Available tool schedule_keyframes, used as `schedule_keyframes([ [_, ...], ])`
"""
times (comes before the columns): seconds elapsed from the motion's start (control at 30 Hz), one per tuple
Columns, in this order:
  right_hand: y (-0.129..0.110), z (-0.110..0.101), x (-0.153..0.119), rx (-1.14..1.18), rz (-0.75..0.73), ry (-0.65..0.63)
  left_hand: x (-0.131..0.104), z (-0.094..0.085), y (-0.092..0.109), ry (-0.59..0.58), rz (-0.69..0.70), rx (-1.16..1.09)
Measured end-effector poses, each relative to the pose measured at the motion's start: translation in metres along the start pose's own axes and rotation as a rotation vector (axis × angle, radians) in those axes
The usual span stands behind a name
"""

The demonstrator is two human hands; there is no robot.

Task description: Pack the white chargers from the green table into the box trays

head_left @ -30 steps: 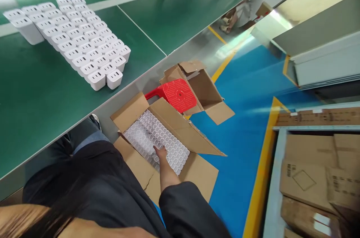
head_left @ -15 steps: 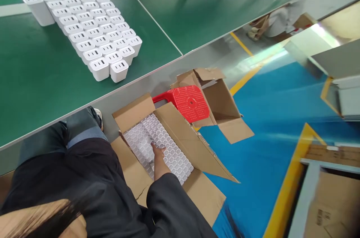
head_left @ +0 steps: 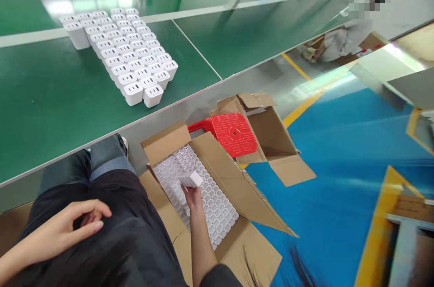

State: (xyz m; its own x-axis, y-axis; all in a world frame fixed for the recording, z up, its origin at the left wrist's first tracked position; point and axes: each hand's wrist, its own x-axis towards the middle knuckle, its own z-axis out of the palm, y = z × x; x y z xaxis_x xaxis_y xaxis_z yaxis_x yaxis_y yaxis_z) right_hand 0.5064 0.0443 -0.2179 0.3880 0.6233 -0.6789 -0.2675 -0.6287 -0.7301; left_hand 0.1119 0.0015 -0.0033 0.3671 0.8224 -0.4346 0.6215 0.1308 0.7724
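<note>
Over the open carton (head_left: 244,178) my right hand (head_left: 192,196) grips white charger housings (head_left: 191,179), seemingly several side by side; motion blurs their exact number. Below it, rows of similar white pieces (head_left: 217,201) fill the carton. My left hand (head_left: 79,223) hovers above my lap with nothing in it, its fingers loosely curled and the thumb apart from them. On the green table, a block of white chargers (head_left: 132,56) stands upright in tight rows, slot faces up.
A red plastic stool (head_left: 233,133) is behind the carton, next to another open cardboard box (head_left: 271,129). The green table (head_left: 54,110) has its edge just beyond my lap. Further right, a person in light clothing (head_left: 339,45) is low by the far table end.
My right hand has lifted white housings up from among the pieces in the carton. The left hand has come further into view over my lap. The camera view has shifted slightly.
</note>
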Motion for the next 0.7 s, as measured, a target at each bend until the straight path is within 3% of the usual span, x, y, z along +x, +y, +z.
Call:
schedule_keyframes([
  [0.1, -0.039, 0.038, -0.054, 0.230, -0.120, -0.219, 0.020, -0.014, 0.012, 0.024, 0.130, 0.070],
  [0.2, -0.089, 0.090, -0.108, 0.567, -0.103, -0.715, 0.038, -0.036, 0.036, 0.227, 0.425, 0.268],
  [0.3, -0.134, 0.155, -0.147, 0.552, 0.014, -1.098, 0.053, -0.066, 0.058, 0.455, 0.699, 0.487],
  [0.4, -0.165, 0.226, -0.171, 0.435, 0.047, -1.310, 0.062, -0.108, 0.062, 0.592, 0.828, 0.666],
  [0.53, -0.187, 0.321, -0.196, 0.343, 0.000, -1.517, 0.055, -0.171, 0.030, 0.818, 0.764, 0.704],
  [0.7, -0.196, 0.427, -0.215, -0.016, 0.003, -1.800, 0.019, -0.231, -0.033, 1.016, 0.434, 0.543],
])
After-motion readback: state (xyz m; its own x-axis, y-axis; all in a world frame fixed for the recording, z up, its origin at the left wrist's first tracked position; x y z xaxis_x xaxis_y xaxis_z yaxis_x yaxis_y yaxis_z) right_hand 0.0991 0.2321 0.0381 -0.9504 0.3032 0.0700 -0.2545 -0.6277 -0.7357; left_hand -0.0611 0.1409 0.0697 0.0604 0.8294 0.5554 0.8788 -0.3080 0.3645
